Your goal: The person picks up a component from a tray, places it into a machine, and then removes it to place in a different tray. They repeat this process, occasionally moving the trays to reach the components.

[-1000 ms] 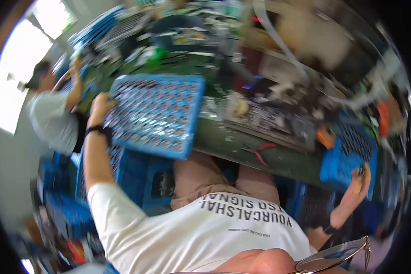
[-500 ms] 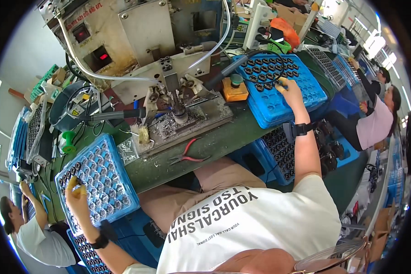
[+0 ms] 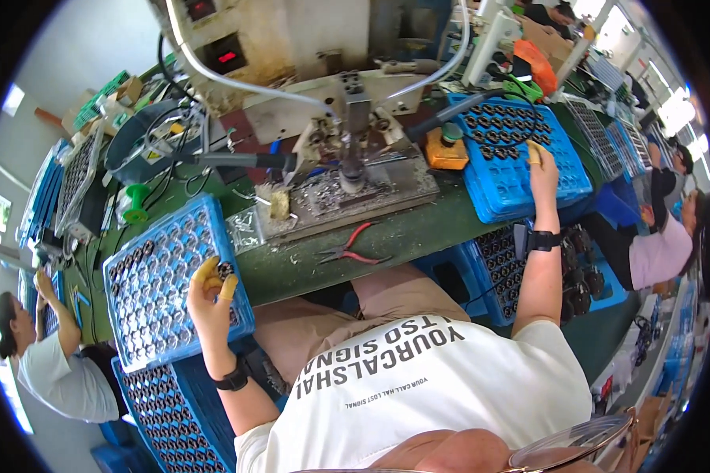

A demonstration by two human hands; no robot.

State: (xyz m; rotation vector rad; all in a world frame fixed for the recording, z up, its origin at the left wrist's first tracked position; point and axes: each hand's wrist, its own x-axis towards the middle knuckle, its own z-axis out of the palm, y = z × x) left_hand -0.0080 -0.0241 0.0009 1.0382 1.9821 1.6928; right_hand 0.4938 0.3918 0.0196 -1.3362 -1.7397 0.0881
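My left hand (image 3: 211, 303), with yellow finger covers, is over the right edge of the left blue tray (image 3: 241, 296). Its thumb and fingers are curled round a small dark round part (image 3: 226, 270). The tray's clear pockets are mostly without dark parts; several dark parts (image 3: 138, 260) sit near its far left corner. On the other side, my right hand (image 3: 543, 177) is over the right blue tray (image 3: 568, 177), fingertips drawn together just right of its rows of dark round parts (image 3: 501, 126). What those fingertips hold, if anything, is too small to make out.
Between the trays stands a grimy machine with a metal post (image 3: 353, 158). Red-handled pliers (image 3: 355, 251) lie before it. A yellow sponge box (image 3: 447, 150) touches the right tray's side. A black-handled cable (image 3: 450, 114) crosses that tray. Other people sit at both sides.
The view has shifted, so the bench appears farther right. My left hand has moved from the left tray's left part to its right edge. My right hand has drawn slightly right.
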